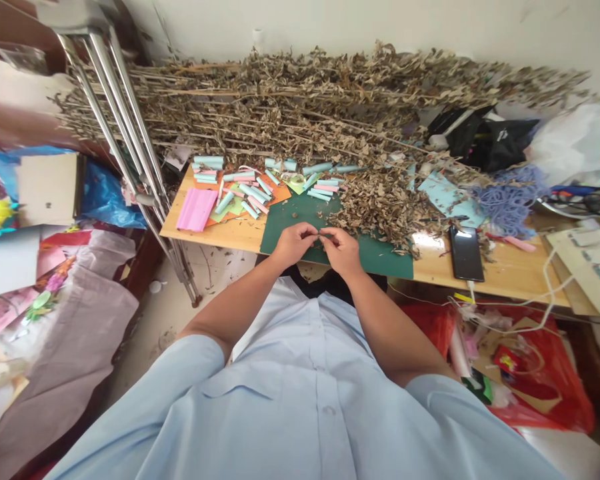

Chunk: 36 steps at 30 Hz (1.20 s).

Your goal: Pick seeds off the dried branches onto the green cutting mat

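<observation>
My left hand (296,244) and my right hand (341,249) meet fingertip to fingertip over the front edge of a green mat (285,217). Both are closed in a pinch; whatever lies between the fingertips is too small to name. Just beyond my right hand, a heap of dried leaves (380,207) covers part of the mat. Blue and pink paper rolls (255,195) lie past my left hand on coloured sheets. A stack of pink paper (197,210) is at the table's left end.
Long dried stalks (260,107) span the back of the wooden table (510,273). A black phone (466,253) with a cable and blue yarn (510,200) lie on the right. Metal crutches (125,120) stand at the left. Below right is a red bag (565,387).
</observation>
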Each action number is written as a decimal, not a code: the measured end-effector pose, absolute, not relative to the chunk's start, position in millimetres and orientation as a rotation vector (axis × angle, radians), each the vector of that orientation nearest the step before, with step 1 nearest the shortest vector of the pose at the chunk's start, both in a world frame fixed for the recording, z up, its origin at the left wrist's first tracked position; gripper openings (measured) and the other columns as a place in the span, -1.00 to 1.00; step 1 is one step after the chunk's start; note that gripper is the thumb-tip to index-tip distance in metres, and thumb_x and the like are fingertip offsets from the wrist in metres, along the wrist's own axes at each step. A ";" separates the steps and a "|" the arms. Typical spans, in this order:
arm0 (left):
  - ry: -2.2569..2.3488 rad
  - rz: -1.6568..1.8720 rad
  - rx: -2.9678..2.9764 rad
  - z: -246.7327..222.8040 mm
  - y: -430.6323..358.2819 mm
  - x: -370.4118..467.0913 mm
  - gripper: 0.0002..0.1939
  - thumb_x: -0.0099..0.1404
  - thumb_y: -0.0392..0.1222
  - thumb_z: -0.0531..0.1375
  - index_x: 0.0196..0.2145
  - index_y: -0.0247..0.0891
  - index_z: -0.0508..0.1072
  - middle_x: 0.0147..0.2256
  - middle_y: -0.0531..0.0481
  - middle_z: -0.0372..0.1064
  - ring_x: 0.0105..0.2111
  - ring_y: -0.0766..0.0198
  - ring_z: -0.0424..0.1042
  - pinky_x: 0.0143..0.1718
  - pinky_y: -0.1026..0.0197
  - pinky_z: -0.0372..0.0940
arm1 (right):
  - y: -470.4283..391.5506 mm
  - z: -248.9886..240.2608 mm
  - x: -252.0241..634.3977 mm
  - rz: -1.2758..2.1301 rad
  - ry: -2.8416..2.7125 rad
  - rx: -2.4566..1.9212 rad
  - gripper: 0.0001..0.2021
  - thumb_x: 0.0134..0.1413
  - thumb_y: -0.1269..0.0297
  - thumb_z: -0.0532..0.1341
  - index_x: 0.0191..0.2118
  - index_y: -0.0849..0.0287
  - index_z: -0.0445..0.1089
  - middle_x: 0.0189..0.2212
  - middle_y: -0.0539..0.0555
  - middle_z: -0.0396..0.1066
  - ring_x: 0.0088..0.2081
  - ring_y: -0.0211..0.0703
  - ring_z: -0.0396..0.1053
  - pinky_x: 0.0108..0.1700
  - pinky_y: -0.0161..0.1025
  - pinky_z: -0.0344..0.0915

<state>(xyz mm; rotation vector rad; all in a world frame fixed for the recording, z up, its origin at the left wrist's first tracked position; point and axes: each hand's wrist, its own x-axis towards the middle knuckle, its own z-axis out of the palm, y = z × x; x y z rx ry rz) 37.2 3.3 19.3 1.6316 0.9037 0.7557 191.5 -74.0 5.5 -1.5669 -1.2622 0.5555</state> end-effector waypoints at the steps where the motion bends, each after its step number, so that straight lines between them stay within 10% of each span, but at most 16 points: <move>1: 0.898 0.755 1.642 18.7 3.4 37.3 -0.94 0.25 -0.27 0.26 -0.30 -0.27 0.53 -0.42 0.09 0.48 -0.45 0.38 0.44 -0.32 0.31 0.32 | -74.2 5.1 191.2 0.530 -1.279 -1.569 -0.77 0.20 0.17 0.25 -0.09 0.10 0.54 -0.29 0.06 0.57 -0.43 -0.19 0.43 -0.23 -0.18 0.43; 36: 0.990 0.797 1.747 10.8 2.2 36.8 -0.90 0.23 -0.30 0.24 -0.30 -0.25 0.57 -0.35 0.02 0.53 -0.34 0.31 0.47 -0.24 0.26 0.35 | -74.5 0.7 189.6 0.517 -1.247 -1.541 -0.71 0.23 0.15 0.21 0.01 0.13 0.43 -0.25 0.08 0.55 -0.40 -0.21 0.43 -0.25 -0.21 0.40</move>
